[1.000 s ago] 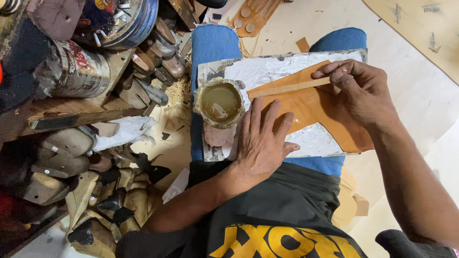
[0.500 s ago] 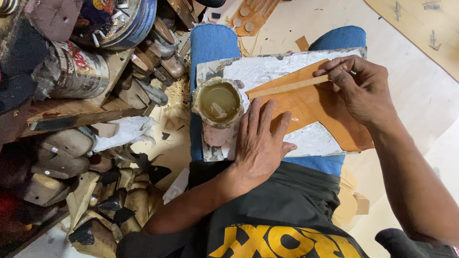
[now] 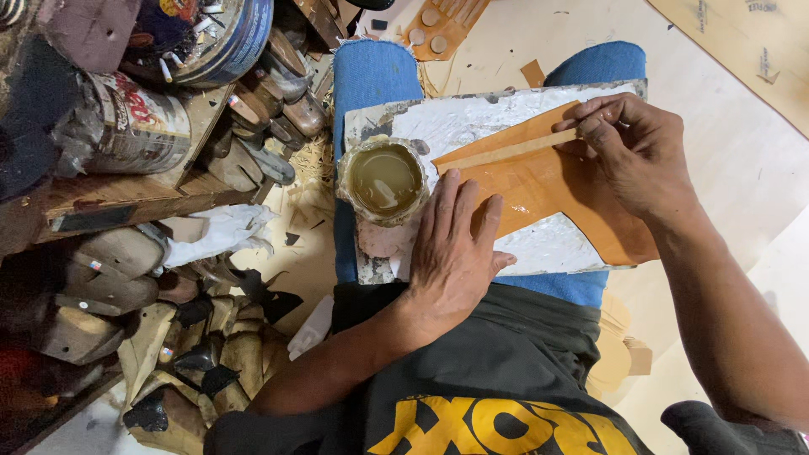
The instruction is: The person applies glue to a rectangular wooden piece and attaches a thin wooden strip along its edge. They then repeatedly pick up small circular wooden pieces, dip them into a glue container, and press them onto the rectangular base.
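Observation:
A white, glue-smeared board [image 3: 472, 118] rests across my lap on blue jeans. An orange-tan leather piece [image 3: 548, 190] lies on it. My left hand [image 3: 451, 253] presses flat on the leather's near left part, fingers spread. My right hand [image 3: 632, 152] pinches the far end of a thin pale strip [image 3: 506, 152] laid along the leather's upper edge. An open tin of yellowish glue [image 3: 383, 179] stands on the board's left end, just beyond my left fingertips.
Wooden shoe lasts [image 3: 101, 286] and dark scraps pile up at the left. A printed metal can [image 3: 135, 126] lies on a wooden shelf, a blue round tin [image 3: 219, 38] beyond it. Cut tan leather pieces [image 3: 438, 29] lie on the pale floor ahead.
My right hand has shifted slightly along the strip; the left hand stays pressed on the leather. The view has barely moved.

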